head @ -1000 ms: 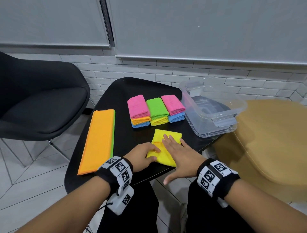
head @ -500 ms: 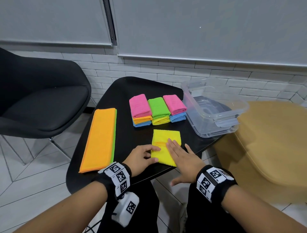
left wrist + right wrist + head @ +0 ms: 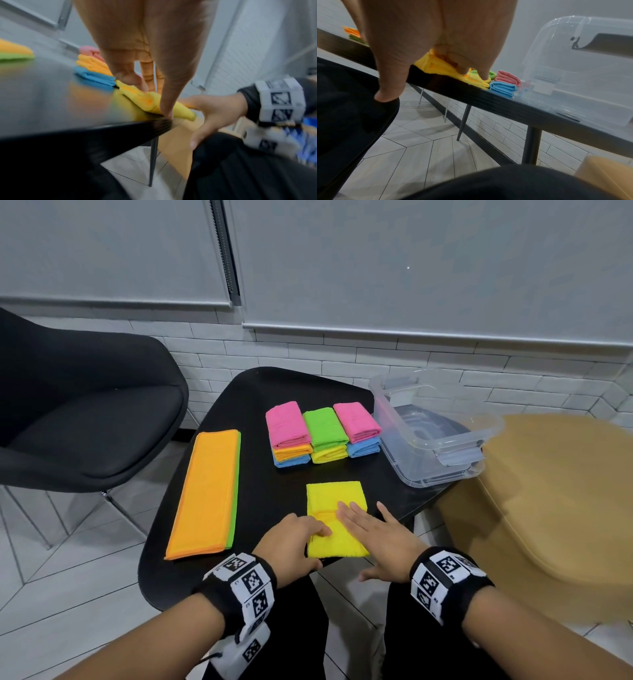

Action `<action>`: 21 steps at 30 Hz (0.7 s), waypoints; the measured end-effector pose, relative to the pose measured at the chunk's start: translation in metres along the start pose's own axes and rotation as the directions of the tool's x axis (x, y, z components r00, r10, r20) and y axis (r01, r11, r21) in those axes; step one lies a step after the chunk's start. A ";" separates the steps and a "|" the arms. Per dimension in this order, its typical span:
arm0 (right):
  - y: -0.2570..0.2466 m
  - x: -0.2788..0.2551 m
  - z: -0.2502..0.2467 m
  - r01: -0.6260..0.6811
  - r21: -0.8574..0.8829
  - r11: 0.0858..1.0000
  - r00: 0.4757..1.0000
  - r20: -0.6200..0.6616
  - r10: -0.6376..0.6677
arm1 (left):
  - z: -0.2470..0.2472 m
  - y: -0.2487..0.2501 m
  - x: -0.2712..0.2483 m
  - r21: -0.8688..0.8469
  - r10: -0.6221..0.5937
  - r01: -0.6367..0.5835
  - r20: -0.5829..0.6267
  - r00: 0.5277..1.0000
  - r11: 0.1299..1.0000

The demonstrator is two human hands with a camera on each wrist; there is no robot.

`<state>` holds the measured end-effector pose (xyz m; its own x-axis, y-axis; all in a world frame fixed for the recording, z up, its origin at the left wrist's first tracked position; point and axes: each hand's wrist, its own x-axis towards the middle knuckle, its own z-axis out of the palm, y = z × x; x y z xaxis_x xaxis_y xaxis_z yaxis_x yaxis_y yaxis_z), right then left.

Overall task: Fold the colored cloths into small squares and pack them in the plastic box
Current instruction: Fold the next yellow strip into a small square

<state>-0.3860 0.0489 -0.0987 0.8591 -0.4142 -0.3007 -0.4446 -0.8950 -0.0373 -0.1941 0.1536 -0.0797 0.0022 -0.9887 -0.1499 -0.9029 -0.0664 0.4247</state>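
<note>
Yellow cloth lies part-folded at the near edge of the black table. Our left hand pinches its left edge; our right hand presses flat, fingers straight. Next: fold it over again into a small square; the plastic box stands unpacked.

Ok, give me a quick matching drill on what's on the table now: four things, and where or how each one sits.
Things:
1. yellow cloth
2. plastic box
3. orange cloth
4. green folded cloth

States:
A. long strip at the table's left side
B. under both hands
C. top of the middle stack
D. holds no cloths, at the table's right edge

Pairs: 1-B, 2-D, 3-A, 4-C
</note>
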 end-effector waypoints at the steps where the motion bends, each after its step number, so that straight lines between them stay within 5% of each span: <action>1: -0.001 -0.002 0.000 0.008 -0.004 1.000 1.000 -0.004 -0.008 | -0.002 -0.001 -0.003 0.107 0.068 -0.068 0.005 0.998 0.992; 4: -0.002 -0.004 0.001 0.017 -0.011 1.000 1.000 -0.017 -0.017 | -0.006 -0.005 -0.008 0.353 0.196 -0.212 0.080 0.977 0.911; 10: 0.007 -0.002 0.009 0.074 0.213 0.974 0.991 -0.128 -0.048 | -0.014 -0.013 0.000 0.380 0.068 -0.206 0.345 0.936 0.902; 13: 0.013 0.000 0.005 0.057 0.511 0.858 0.975 -0.214 0.063 | -0.014 -0.015 0.005 0.237 0.079 -0.153 0.296 0.952 0.959; 16: 0.018 0.004 -0.009 0.036 0.682 0.730 0.928 -0.294 0.229 | -0.019 -0.014 0.013 -0.079 0.025 -0.011 0.180 0.983 0.997; 19: 0.020 0.013 -0.023 0.032 0.770 0.637 0.884 -0.320 0.342 | -0.029 -0.011 0.025 -0.401 -0.113 0.131 0.069 0.991 0.907; 21: 0.024 0.022 -0.029 -0.040 0.833 0.552 0.862 -0.250 0.441 | -0.033 -0.012 0.036 -0.423 -0.211 0.194 0.005 0.977 0.885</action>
<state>-0.3707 0.0140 -0.0786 0.6081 -0.7930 -0.0370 -0.4909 -0.3390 -0.8025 -0.1687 0.1142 -0.0606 0.1909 -0.9516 -0.2407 -0.6170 -0.3070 0.7246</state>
